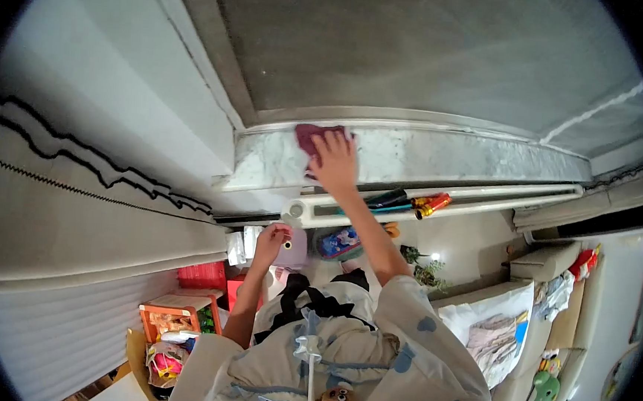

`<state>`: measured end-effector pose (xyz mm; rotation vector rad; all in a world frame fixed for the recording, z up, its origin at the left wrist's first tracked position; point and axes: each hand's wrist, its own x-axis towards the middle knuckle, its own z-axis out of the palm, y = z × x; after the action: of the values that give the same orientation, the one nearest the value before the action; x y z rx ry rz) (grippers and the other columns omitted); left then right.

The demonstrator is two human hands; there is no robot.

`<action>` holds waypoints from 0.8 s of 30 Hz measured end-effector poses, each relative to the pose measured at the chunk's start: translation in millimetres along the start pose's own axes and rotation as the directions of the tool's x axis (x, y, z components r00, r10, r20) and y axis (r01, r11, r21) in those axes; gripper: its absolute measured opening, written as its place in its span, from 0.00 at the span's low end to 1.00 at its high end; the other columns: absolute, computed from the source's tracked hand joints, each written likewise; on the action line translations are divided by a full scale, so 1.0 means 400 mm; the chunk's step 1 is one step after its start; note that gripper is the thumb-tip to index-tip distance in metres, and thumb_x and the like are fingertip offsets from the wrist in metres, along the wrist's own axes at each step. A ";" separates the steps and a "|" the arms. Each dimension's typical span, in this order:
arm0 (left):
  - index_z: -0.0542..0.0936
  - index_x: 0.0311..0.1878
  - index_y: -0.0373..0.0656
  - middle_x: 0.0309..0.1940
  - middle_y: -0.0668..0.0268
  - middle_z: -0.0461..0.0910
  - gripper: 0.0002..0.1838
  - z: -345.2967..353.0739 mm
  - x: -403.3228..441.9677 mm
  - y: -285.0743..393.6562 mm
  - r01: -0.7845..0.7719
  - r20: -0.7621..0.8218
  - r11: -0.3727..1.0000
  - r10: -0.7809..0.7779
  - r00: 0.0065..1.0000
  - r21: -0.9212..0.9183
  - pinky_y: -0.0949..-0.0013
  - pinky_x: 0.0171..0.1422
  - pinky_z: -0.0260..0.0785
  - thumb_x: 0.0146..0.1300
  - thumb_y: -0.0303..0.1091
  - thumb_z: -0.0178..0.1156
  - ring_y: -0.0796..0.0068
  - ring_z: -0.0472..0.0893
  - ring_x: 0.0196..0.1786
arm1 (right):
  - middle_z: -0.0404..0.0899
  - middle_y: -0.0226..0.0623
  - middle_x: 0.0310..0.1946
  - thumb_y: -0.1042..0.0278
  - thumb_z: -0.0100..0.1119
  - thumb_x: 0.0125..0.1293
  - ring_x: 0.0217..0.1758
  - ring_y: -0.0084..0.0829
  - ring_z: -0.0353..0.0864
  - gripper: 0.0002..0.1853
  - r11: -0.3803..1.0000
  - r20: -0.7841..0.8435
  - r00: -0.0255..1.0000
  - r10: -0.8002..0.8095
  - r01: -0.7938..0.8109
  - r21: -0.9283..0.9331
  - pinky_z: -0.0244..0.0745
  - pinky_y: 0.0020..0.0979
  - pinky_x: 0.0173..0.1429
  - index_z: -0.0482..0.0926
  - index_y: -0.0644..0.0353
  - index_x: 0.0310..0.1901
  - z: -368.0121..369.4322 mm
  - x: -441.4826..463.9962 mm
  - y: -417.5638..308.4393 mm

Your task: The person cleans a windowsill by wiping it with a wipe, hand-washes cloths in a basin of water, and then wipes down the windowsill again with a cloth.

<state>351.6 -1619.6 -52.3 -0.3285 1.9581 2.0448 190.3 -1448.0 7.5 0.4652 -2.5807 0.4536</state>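
Observation:
A dark red cloth (308,135) lies bunched on the white marble windowsill (429,153), close to its left end. My right hand (335,160) presses down on it with the fingers spread over the fabric, and part of the cloth is hidden below the palm. Lower and to the left, my left hand (274,240) hangs in front of the radiator's end with its fingers curled in; no object shows in them. Just behind that hand is a lilac box-like thing (293,249).
A window (421,58) rises behind the sill. Below it runs a white radiator (501,197), with red-orange and dark rolled items (431,205) on it. Curtains (76,191) hang at the left above a toy-filled bin (164,365). A sofa (548,261) and a plant (428,273) stand right.

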 end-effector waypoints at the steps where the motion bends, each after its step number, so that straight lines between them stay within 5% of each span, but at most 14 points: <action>1: 0.74 0.39 0.35 0.32 0.65 0.77 0.10 0.013 0.007 0.005 -0.035 0.019 0.999 0.035 0.999 -0.017 0.77 0.40 0.68 0.62 0.23 0.43 0.79 0.76 0.35 | 0.68 0.40 0.52 0.58 0.50 0.52 0.58 0.42 0.63 0.22 0.996 0.001 0.998 0.060 -0.060 -0.073 0.47 0.47 0.65 0.71 0.50 0.51 -0.016 -0.014 0.056; 4: 0.75 0.38 0.38 0.30 0.68 0.77 0.09 0.055 0.024 0.020 -0.086 -0.004 0.996 0.086 0.996 -0.004 0.79 0.38 0.67 0.62 0.24 0.43 0.81 0.75 0.32 | 0.67 0.39 0.54 0.57 0.49 0.53 0.59 0.41 0.62 0.22 0.965 -0.022 0.976 0.216 -0.217 -0.146 0.48 0.49 0.63 0.70 0.50 0.51 -0.069 -0.039 0.185; 8: 0.75 0.38 0.37 0.29 0.67 0.77 0.09 0.097 0.028 0.031 -0.190 -0.034 0.981 0.189 0.981 -0.031 0.78 0.37 0.68 0.63 0.24 0.43 0.81 0.75 0.31 | 0.66 0.43 0.53 0.58 0.53 0.47 0.55 0.48 0.63 0.26 0.953 -0.094 0.965 0.244 -0.257 -0.160 0.52 0.50 0.59 0.71 0.56 0.51 -0.028 -0.029 0.126; 18: 0.73 0.39 0.34 0.32 0.65 0.76 0.09 0.081 -0.008 -0.015 -0.139 -0.071 0.990 0.138 0.988 -0.011 0.75 0.42 0.69 0.63 0.24 0.43 0.77 0.75 0.34 | 0.67 0.43 0.51 0.58 0.56 0.44 0.54 0.46 0.62 0.25 0.968 0.067 0.984 -0.165 0.149 0.200 0.54 0.49 0.56 0.73 0.54 0.48 0.105 0.066 -0.267; 24: 0.74 0.37 0.35 0.30 0.65 0.77 0.09 0.141 -0.012 0.011 -0.093 -0.060 0.991 0.088 0.994 -0.094 0.77 0.40 0.68 0.61 0.21 0.43 0.79 0.75 0.32 | 0.67 0.42 0.51 0.63 0.55 0.48 0.53 0.42 0.65 0.22 0.913 -0.025 0.954 -0.298 0.293 0.282 0.57 0.42 0.57 0.73 0.52 0.48 0.081 0.054 -0.161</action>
<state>356.5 -1563.5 -43.5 -0.3268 1.9435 2.2157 185.4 -1523.1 6.1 0.9492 -2.4120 0.7144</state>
